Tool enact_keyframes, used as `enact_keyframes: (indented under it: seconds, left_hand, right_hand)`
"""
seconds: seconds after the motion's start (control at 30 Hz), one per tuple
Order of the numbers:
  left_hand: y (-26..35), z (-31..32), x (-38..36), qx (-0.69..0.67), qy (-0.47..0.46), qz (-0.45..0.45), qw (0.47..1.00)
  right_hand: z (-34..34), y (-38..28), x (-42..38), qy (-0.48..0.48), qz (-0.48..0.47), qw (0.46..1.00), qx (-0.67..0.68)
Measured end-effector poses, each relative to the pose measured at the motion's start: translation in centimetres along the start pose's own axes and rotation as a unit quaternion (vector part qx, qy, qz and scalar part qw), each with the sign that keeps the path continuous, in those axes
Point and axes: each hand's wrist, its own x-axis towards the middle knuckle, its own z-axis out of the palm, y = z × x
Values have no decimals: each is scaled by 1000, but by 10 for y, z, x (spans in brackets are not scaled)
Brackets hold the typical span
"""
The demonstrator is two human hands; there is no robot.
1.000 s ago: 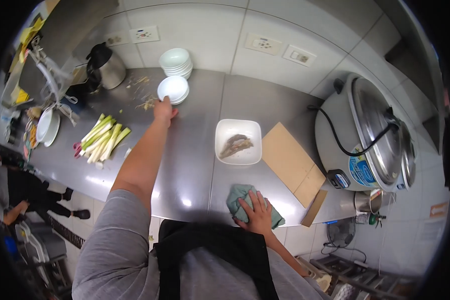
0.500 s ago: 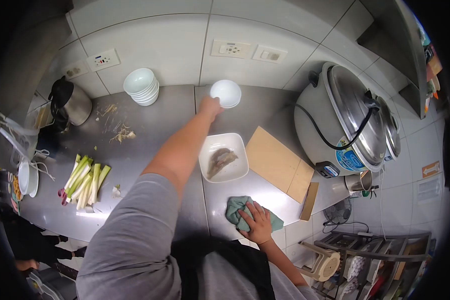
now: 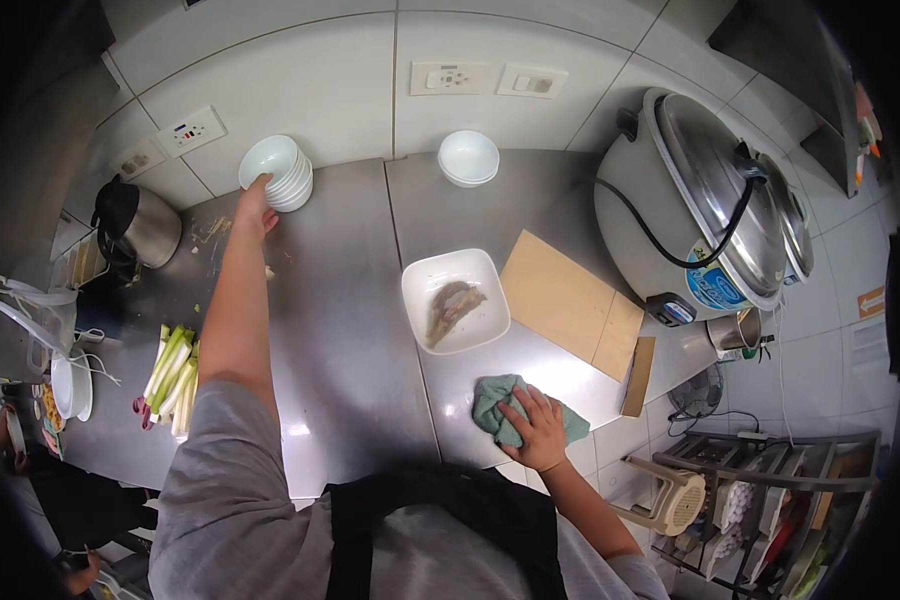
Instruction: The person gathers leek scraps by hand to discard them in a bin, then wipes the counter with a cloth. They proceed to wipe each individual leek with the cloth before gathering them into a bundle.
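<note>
My left hand (image 3: 257, 207) reaches to the tall stack of white bowls (image 3: 288, 178) near the wall, its fingers closed on the rim of the stack. My right hand (image 3: 538, 430) lies with fingers spread on a crumpled green cloth (image 3: 498, 405) at the counter's front edge. A shorter stack of white bowls (image 3: 469, 158) stands by the wall, untouched. Between the hands and the wall sits a square white bowl (image 3: 485, 330) with greyish pieces of food (image 3: 453, 312) in it.
Cut green and white stalks (image 3: 174, 378) lie at the left, with a metal jug (image 3: 148, 225) behind them. A tan board (image 3: 570, 305) is right of the square bowl. Large lidded cookers (image 3: 645, 220) fill the right side. Part of another person (image 3: 85, 510) shows at lower left.
My left hand has let go of the shorter bowl stack and moved left to the taller one. My right hand is still on the cloth. The whole view has shifted slightly.
</note>
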Motion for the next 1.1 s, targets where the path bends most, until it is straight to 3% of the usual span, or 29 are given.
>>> enact_keyframes:
  seconds: [0.07, 0.13, 0.3, 0.53, 0.67, 0.7, 0.77, 0.8, 0.83, 0.87, 0.9, 0.93, 1.0, 1.07, 1.1]
  left_hand:
    - [-1, -1, 17, 8, -24, -2, 1000]
    - [-8, 3, 38, -123, -133, -56, 982]
    - [-22, 59, 6, -141, -160, 2, 977]
    - [-17, 175, -60, -164, -185, -2, 969]
    - [-16, 190, -75, -148, -263, -6, 953]
    - [-15, 184, -79, -130, -297, 19, 946]
    - [-7, 149, -112, -25, -269, 92, 958]
    - [-15, 123, -115, 71, -225, 237, 942]
    - [-28, 91, -119, 170, -172, 370, 897]
    - [-37, 48, -129, 250, -144, 419, 861]
    - [-46, 0, -144, 330, -117, 459, 816]
    - [-56, -46, -159, 420, -74, 439, 791]
    - [-87, -126, -186, 531, -14, 387, 754]
    - [-117, -182, -212, 556, 11, 354, 752]
    - [-129, -201, -224, 582, 21, 327, 744]
  right_hand:
    - [-1, -2, 0, 1, 1, 1000, -1]
    - [0, -1, -1, 0, -2, 1000, 0]
    - [1, 0, -3, 2, -4, 1000, 1]
    - [1, 0, -3, -1, 0, 1000, 9]
    - [2, -1, -3, -9, -6, 1000, 7]
    - [1, -3, -2, -11, 2, 1000, -2]
    - [2, -3, -2, -20, -10, 1000, -6]
    - [4, -2, -2, -24, -1, 1000, -15]
    - [6, -2, -1, -28, 7, 999, -24]
    - [8, -8, 2, -35, -13, 999, -19]
    - [8, -18, 6, -14, 37, 999, -3]
    - [6, -27, 11, 6, 87, 996, 13]
    - [-11, -36, 25, -51, 44, 997, 22]
    - [-17, -40, 37, -207, -11, 978, -8]
    - [-8, -42, 40, -205, -46, 978, 2]
